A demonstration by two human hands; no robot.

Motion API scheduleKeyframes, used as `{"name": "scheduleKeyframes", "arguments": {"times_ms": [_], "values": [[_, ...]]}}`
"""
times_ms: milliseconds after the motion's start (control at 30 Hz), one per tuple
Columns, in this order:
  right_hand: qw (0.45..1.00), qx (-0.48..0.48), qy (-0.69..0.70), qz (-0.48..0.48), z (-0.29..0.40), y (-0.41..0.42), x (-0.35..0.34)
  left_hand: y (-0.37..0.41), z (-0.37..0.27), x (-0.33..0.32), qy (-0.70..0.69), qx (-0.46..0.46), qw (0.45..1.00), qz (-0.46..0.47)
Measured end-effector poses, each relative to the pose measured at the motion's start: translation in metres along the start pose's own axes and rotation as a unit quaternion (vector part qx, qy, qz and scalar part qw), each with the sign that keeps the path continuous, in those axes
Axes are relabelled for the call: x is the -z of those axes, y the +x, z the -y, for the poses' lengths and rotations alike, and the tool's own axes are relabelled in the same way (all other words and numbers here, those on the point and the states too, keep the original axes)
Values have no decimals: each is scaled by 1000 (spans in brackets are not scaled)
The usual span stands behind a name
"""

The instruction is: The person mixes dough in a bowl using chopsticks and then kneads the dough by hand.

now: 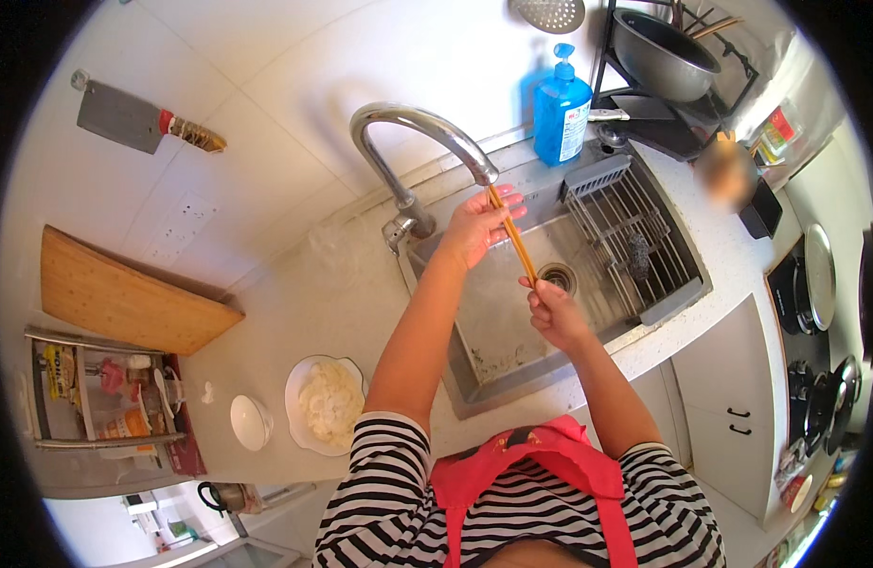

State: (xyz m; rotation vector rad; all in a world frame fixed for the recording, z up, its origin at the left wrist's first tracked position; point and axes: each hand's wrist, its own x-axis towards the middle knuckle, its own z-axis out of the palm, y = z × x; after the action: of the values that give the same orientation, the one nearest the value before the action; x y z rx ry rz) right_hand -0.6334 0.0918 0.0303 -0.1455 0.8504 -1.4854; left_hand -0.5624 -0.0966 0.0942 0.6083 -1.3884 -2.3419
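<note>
A pair of wooden chopsticks [519, 241] slants below the spout of a chrome faucet [426, 131], over a stainless steel sink [497, 312]. Their lower ends are gripped in my right hand [556, 312], fingers curled around them. My left hand [475, 224] is at the upper part, right under the spout, with the chopsticks lying loosely between its thumb and spread fingers. Whether water is running is hard to make out. The sink's drain [557, 275] shows just behind my right hand.
A wire drain basket [607, 227] with a dark scrubber [638, 255] spans the sink's right side. Behind stands a blue pump bottle [563, 113]. On the left counter are a bowl of pale food [330, 405], a white bowl [252, 422] and a wooden cutting board [131, 291]. A cleaver [120, 117] hangs on the wall.
</note>
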Motion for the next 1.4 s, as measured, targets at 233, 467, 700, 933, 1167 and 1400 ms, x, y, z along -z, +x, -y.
{"name": "scheduleKeyframes", "arguments": {"times_ms": [233, 467, 700, 933, 1167, 1400], "values": [[986, -25, -148, 79, -2, 4, 13, -7, -8, -1, 8, -11, 999, -29], [875, 185, -441, -74, 24, 56, 17, -14, 10, 4, 93, -20, 992, -77], [957, 122, -262, -10, 89, 73, -96, -10, 38, 17, 32, -131, 976, -171], [986, 62, -77, 137, 92, 96, -105, -5, 52, 31, 46, -154, 977, -138], [816, 221, -521, 115, 94, 93, -105, -7, 35, 38, 110, -112, 985, -68], [819, 185, -542, 22, 106, 81, -112, -5, 12, 29, 255, -124, 958, -27]]}}
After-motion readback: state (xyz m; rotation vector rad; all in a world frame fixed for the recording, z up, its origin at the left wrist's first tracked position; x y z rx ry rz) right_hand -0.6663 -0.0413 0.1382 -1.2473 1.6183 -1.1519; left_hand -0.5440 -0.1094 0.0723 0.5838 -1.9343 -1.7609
